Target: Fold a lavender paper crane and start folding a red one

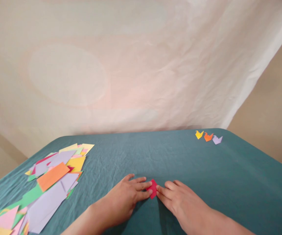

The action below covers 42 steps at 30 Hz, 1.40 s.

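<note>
A small folded red paper piece [153, 188] lies on the teal tablecloth [224, 182] near the front middle. My left hand [127, 195] lies flat to its left, fingers stretched out and fingertips pressing the paper's left edge. My right hand [180, 200] lies flat to its right, fingers extended and tips touching the paper's right edge. Both hands pin the paper between their fingertips. Most of the paper is hidden under the fingers.
A loose heap of coloured paper sheets [50, 182] covers the left of the table. Three small folded paper figures, yellow [199, 134], orange [208, 136] and lilac [217, 139], stand in a row at the far right. A cream cloth backdrop [131, 65] hangs behind.
</note>
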Motion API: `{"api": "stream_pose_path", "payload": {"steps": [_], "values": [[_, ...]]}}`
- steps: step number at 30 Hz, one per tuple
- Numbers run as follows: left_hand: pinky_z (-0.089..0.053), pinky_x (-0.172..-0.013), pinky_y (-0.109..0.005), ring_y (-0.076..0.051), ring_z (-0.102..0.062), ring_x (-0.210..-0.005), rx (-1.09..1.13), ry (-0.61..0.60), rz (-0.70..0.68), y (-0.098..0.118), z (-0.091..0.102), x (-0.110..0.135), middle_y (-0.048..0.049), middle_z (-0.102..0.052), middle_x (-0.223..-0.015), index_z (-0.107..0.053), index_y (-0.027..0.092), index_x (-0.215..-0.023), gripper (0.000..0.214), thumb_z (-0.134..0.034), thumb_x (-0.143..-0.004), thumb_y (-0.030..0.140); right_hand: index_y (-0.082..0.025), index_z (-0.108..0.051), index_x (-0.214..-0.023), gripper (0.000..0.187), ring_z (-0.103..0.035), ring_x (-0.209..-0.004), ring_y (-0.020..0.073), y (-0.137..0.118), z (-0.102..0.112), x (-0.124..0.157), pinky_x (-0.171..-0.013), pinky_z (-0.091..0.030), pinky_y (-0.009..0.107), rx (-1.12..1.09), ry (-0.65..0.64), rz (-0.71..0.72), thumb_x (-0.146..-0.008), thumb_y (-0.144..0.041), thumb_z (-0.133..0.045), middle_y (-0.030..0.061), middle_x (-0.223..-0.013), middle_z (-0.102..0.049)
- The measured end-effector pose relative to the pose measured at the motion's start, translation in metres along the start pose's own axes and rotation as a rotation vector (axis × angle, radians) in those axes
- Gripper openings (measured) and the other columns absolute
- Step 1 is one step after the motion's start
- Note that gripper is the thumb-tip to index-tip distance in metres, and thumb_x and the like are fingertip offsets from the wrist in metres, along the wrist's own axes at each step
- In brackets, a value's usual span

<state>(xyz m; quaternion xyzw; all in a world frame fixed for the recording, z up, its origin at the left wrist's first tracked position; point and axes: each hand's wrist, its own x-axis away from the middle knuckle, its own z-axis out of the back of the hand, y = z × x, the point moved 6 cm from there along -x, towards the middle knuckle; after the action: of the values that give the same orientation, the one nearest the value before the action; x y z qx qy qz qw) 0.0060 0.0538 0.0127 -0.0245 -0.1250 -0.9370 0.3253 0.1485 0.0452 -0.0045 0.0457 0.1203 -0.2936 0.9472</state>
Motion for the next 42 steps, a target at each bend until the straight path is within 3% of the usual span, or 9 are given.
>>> {"api": "stream_pose_path", "payload": {"steps": [13, 18, 20, 22, 25, 27, 30, 34, 42], "values": [[-0.028, -0.106, -0.046, -0.024, -0.039, -0.129, 0.033, 0.032, -0.006, 0.002, 0.005, 0.002, 0.0016, -0.044, -0.140, -0.041, 0.035, -0.133, 0.070, -0.048, -0.072, 0.003, -0.019, -0.062, -0.104, 0.025, -0.055, -0.075, 0.0202, 0.000, -0.004, 0.002, -0.062, -0.038, 0.034, 0.060, -0.023, 0.003, -0.080, -0.014, -0.055, 0.0047, -0.101, -0.068], [-0.031, -0.104, -0.043, -0.023, -0.043, -0.126, 0.087, 0.062, 0.000, 0.005, 0.013, 0.002, 0.0031, -0.051, -0.135, -0.048, 0.036, -0.127, 0.060, -0.048, -0.076, 0.004, -0.020, -0.066, -0.097, 0.022, -0.058, -0.076, 0.0193, 0.005, 0.009, 0.002, -0.067, -0.040, 0.032, -0.099, -0.033, -0.053, -0.079, -0.012, -0.056, 0.0046, -0.091, -0.071], [-0.035, -0.101, -0.038, -0.021, -0.050, -0.120, 0.151, 0.108, -0.001, 0.005, 0.015, 0.001, 0.0024, -0.059, -0.126, -0.056, 0.035, -0.120, 0.047, -0.047, -0.082, 0.009, -0.024, -0.068, -0.089, 0.022, -0.059, -0.072, 0.0175, 0.013, 0.013, 0.001, -0.068, -0.042, 0.031, -0.247, -0.038, -0.126, -0.082, -0.011, -0.052, 0.0003, -0.079, -0.071], [-0.040, -0.095, -0.032, -0.018, -0.057, -0.108, 0.233, 0.191, 0.037, 0.001, 0.017, 0.000, 0.0013, -0.066, -0.112, -0.061, 0.033, -0.111, 0.038, -0.043, -0.086, 0.011, -0.026, -0.069, -0.089, 0.031, -0.061, -0.073, 0.0155, 0.028, 0.016, 0.001, -0.071, -0.043, 0.030, -0.395, 0.064, -0.262, -0.086, -0.007, -0.044, -0.0019, -0.077, -0.071], [-0.044, -0.084, -0.026, -0.015, -0.061, -0.093, 0.323, 0.384, 0.241, -0.014, 0.018, 0.000, -0.0008, -0.068, -0.098, -0.063, 0.027, -0.104, 0.030, -0.039, -0.091, 0.016, -0.024, -0.070, -0.095, 0.032, -0.064, -0.083, 0.0152, 0.049, 0.009, 0.000, -0.074, -0.047, 0.028, -0.588, 0.184, -0.408, -0.086, -0.008, -0.043, 0.0001, -0.090, -0.072], [-0.044, -0.082, -0.027, -0.016, -0.059, -0.091, 0.331, 0.438, 0.336, -0.020, 0.016, -0.005, -0.0024, -0.066, -0.097, -0.061, 0.024, -0.103, 0.021, -0.044, -0.090, 0.022, -0.023, -0.070, -0.096, 0.032, -0.066, -0.082, 0.0154, 0.058, 0.002, 0.000, -0.075, -0.049, 0.029, -0.681, 0.223, -0.456, -0.086, -0.009, -0.043, 0.0009, -0.088, -0.072], [-0.042, -0.083, -0.030, -0.019, -0.056, -0.092, 0.286, 0.387, 0.360, -0.019, 0.011, -0.019, -0.0033, -0.062, -0.098, -0.060, 0.022, -0.100, 0.019, -0.057, -0.082, 0.029, -0.022, -0.071, -0.094, 0.033, -0.067, -0.081, 0.0156, 0.063, -0.002, -0.002, -0.075, -0.050, 0.029, -0.750, 0.240, -0.476, -0.085, -0.008, -0.043, 0.0012, -0.086, -0.073], [-0.041, -0.082, -0.032, -0.022, -0.053, -0.095, 0.213, 0.290, 0.384, -0.019, 0.006, -0.037, -0.0042, -0.059, -0.100, -0.059, 0.020, -0.098, 0.032, -0.069, -0.069, 0.030, -0.022, -0.071, -0.092, 0.033, -0.067, -0.081, 0.0154, 0.062, -0.001, -0.002, -0.076, -0.050, 0.030, -0.768, 0.237, -0.455, -0.084, -0.007, -0.043, 0.0016, -0.086, -0.073], [-0.039, -0.070, -0.025, -0.016, -0.053, -0.081, 0.394, 0.213, 0.450, -0.024, -0.002, -0.045, -0.0005, -0.058, -0.088, -0.051, 0.019, -0.089, 0.027, -0.062, -0.063, 0.016, -0.023, -0.069, -0.096, 0.032, -0.064, -0.083, 0.0143, 0.061, -0.003, -0.001, -0.076, -0.047, 0.028, -0.750, 0.238, -0.444, -0.086, -0.006, -0.044, 0.0007, -0.086, -0.071]]}}
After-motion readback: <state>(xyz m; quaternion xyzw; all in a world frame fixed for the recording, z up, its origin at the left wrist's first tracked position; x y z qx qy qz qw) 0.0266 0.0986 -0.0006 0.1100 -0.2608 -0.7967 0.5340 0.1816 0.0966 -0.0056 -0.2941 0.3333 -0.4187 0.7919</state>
